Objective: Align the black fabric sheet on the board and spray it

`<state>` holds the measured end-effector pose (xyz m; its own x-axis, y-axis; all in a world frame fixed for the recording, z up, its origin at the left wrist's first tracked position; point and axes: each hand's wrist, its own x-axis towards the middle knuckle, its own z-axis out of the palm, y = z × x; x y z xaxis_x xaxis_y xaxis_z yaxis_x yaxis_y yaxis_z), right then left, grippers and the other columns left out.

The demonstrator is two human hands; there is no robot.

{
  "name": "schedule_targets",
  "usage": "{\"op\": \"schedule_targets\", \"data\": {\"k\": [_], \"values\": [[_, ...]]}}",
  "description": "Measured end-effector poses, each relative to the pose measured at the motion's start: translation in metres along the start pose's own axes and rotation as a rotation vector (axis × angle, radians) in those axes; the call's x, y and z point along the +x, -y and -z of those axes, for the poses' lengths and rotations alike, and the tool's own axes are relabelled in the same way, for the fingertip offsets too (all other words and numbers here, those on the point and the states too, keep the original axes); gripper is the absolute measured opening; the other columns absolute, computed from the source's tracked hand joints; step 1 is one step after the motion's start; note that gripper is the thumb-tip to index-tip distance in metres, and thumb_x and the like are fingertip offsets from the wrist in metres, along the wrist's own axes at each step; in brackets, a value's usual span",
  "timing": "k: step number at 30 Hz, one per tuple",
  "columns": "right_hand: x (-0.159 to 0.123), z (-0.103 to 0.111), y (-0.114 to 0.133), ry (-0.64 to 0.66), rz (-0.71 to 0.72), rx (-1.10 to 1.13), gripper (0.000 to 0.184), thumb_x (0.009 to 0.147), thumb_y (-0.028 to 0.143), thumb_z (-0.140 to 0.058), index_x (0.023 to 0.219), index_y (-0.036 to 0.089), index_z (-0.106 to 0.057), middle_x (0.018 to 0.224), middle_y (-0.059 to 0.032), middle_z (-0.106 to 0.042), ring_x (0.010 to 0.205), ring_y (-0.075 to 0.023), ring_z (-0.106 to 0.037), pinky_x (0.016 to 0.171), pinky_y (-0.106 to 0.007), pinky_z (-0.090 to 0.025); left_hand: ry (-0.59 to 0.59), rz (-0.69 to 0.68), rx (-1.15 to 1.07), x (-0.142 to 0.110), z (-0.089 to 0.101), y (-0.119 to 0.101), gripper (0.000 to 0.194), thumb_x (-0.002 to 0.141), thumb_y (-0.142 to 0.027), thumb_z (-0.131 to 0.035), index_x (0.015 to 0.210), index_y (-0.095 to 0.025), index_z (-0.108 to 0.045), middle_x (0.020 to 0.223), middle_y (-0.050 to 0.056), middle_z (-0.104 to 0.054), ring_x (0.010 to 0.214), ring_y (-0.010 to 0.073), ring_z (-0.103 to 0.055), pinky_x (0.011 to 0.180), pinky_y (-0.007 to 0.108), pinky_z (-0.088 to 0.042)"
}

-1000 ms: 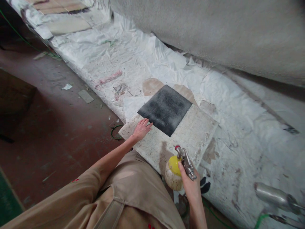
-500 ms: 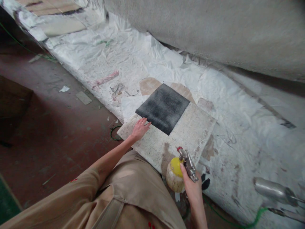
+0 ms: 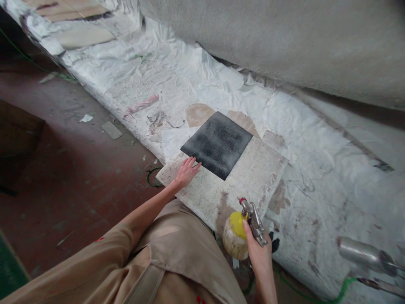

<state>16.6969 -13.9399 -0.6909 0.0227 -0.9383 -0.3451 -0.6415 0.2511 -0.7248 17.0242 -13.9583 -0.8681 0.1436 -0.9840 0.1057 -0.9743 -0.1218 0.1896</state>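
Note:
A dark square sheet [image 3: 218, 144] with a speckled whitish film lies flat on a worn white board [image 3: 249, 169]. At the sheet's near left edge rests my left hand [image 3: 187, 172], fingers stretched out, the tips at or very close to that edge. My right hand [image 3: 257, 249] is wrapped round the handle of a metal spray gun [image 3: 255, 221] with a red nozzle ring. The gun's paint cup [image 3: 234, 240], yellow on top and stained pale below, hangs on its left side, over the board's near edge. My palm hides the handle and trigger.
Crumpled white plastic sheeting [image 3: 171, 71] covers the long bench. A second metal cup tool [image 3: 363, 253] lies at the right beside a green hose [image 3: 343, 289]. A grey wall-like surface [image 3: 284, 42] rises behind. Scraps [image 3: 112, 130] lie on the red floor [image 3: 95, 190].
My right hand and the spray gun have shifted slightly right and down, and the gun is a little farther from the dark sheet. My left hand stays in place.

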Motion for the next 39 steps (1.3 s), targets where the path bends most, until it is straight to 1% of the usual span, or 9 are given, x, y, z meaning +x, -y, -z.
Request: {"op": "schedule_targets", "data": {"k": [6,12,19,25,30,34,39], "values": [[0.002,-0.004,0.004,0.015,0.041,-0.022,0.042,0.074,0.056,-0.062,0.088,0.017,-0.069,0.085,-0.0091,-0.072,0.083,-0.0265,-0.064,0.075,-0.036,-0.05,0.005,0.02,-0.058,-0.001,0.001,-0.001,0.037,0.094,-0.033,-0.051,0.13,-0.024,-0.058,0.141,0.014,-0.047,0.136,0.0294,-0.037,0.111,0.045,-0.031],[0.005,-0.01,0.012,0.06,0.043,-0.026,0.041,0.077,0.055,-0.06,0.091,0.017,-0.068,0.085,-0.0077,-0.071,0.08,-0.0242,-0.064,0.071,-0.033,-0.049,0.014,0.006,-0.021,-0.001,0.001,-0.002,0.038,0.094,-0.034,-0.051,0.131,-0.024,-0.057,0.141,0.014,-0.048,0.135,0.0298,-0.038,0.11,0.045,-0.033],[0.008,-0.018,0.023,0.088,0.116,-0.055,0.039,0.079,0.053,-0.06,0.089,0.016,-0.068,0.084,-0.0081,-0.071,0.077,-0.0224,-0.063,0.069,-0.031,-0.048,0.017,-0.013,-0.01,-0.001,0.003,-0.002,0.04,0.094,-0.035,-0.051,0.132,-0.024,-0.056,0.139,0.015,-0.048,0.134,0.0308,-0.039,0.11,0.046,-0.034],[0.003,-0.015,0.019,0.077,0.075,-0.046,0.038,0.079,0.054,-0.06,0.088,0.017,-0.067,0.079,-0.0057,-0.07,0.077,-0.0224,-0.063,0.07,-0.032,-0.049,0.017,-0.005,-0.049,-0.001,0.003,-0.003,0.039,0.094,-0.035,-0.051,0.131,-0.024,-0.057,0.14,0.015,-0.047,0.135,0.0314,-0.037,0.11,0.047,-0.033],[0.0,-0.009,0.013,0.057,0.045,-0.041,0.039,0.077,0.054,-0.061,0.087,0.017,-0.067,0.08,-0.0059,-0.07,0.078,-0.0241,-0.064,0.071,-0.034,-0.05,0.014,-0.001,-0.054,-0.001,0.005,-0.004,0.039,0.093,-0.033,-0.052,0.131,-0.025,-0.057,0.14,0.013,-0.048,0.136,0.0305,-0.036,0.11,0.047,-0.033],[0.0,-0.009,0.015,0.067,0.059,-0.04,0.037,0.078,0.053,-0.061,0.088,0.018,-0.067,0.084,-0.0065,-0.07,0.08,-0.0239,-0.064,0.072,-0.034,-0.05,0.005,0.0,-0.052,0.0,0.004,-0.004,0.039,0.093,-0.033,-0.051,0.13,-0.024,-0.057,0.14,0.014,-0.048,0.136,0.0305,-0.036,0.11,0.047,-0.033],[0.003,-0.016,0.02,0.098,0.104,-0.007,0.035,0.079,0.051,-0.061,0.089,0.018,-0.067,0.087,-0.0065,-0.07,0.079,-0.0223,-0.063,0.07,-0.032,-0.05,-0.004,-0.007,-0.044,-0.001,0.001,-0.003,0.039,0.094,-0.033,-0.051,0.131,-0.022,-0.057,0.14,0.016,-0.047,0.135,0.0317,-0.037,0.11,0.046,-0.033]]}}
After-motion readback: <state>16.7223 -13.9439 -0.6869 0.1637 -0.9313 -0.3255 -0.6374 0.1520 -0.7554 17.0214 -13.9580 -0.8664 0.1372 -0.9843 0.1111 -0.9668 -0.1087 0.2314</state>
